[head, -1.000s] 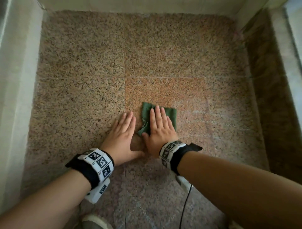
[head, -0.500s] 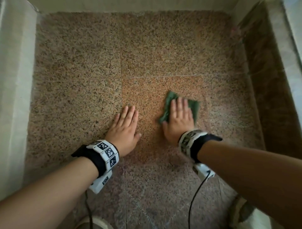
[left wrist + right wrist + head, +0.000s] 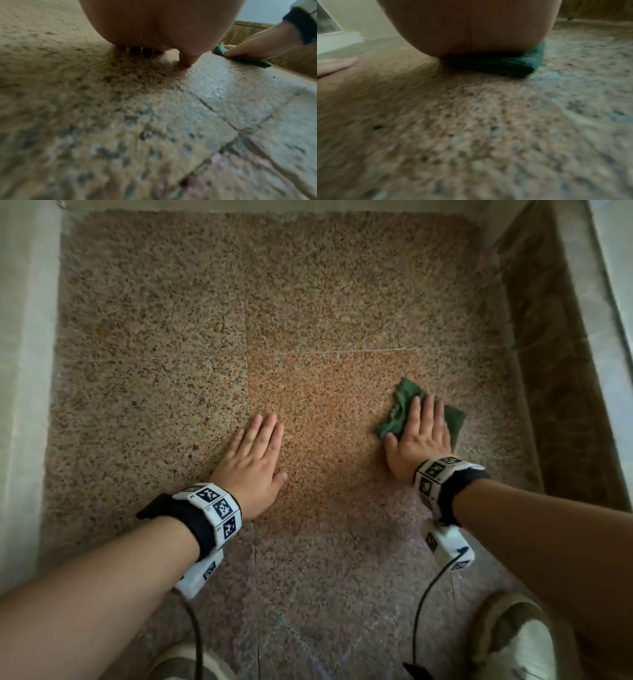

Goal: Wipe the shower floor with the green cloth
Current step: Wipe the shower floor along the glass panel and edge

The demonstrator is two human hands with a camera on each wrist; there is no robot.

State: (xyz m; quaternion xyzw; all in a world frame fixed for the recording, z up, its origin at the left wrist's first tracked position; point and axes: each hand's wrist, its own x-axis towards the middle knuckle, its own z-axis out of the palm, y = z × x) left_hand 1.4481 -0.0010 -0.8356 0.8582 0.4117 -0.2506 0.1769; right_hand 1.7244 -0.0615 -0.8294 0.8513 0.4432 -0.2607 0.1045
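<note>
The green cloth (image 3: 402,405) lies crumpled on the speckled granite shower floor (image 3: 308,302), right of centre. My right hand (image 3: 419,436) presses flat on it with straight fingers; cloth shows beyond the fingertips and at both sides. In the right wrist view the folded cloth (image 3: 513,63) sits under my palm. My left hand (image 3: 255,457) rests flat on bare floor to the left, well apart from the cloth. From the left wrist view the right hand (image 3: 254,46) is seen pressing on the cloth (image 3: 248,62).
A pale wall (image 3: 24,371) borders the floor on the left. A brown stone curb (image 3: 555,371) runs along the right side. My shoes (image 3: 520,642) show at the bottom edge. Wrist cables (image 3: 421,604) trail near the floor.
My right hand has slid the cloth to the right, away from my left hand. The left hand has stayed planted in about the same place.
</note>
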